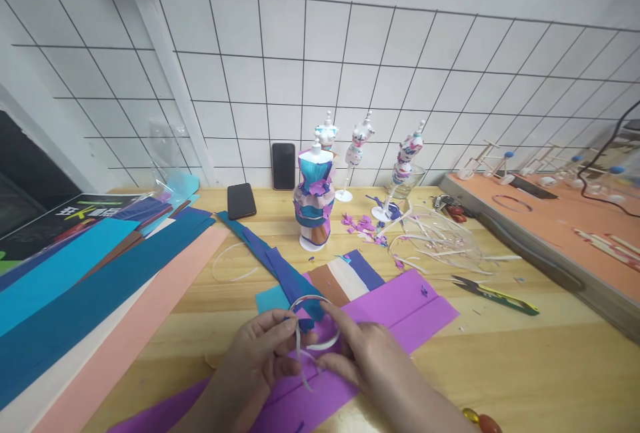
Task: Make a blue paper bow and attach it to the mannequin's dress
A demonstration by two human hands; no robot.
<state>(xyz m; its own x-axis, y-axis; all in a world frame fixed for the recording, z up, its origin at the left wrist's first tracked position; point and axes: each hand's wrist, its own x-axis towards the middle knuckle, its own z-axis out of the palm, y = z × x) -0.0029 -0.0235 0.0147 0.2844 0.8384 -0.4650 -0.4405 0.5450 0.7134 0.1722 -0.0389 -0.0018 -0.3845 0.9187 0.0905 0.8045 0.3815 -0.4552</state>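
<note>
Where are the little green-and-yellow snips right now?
In the head view, the snips lie on the wooden table at right, just right of the purple paper and below the tangled pale strips.

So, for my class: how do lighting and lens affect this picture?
Head view: bright, diffuse light with soft shadows; wide-angle distortion slants the wall tiles toward the sides; the clear bag shows pale glare; the white band looks slightly soft.
</note>
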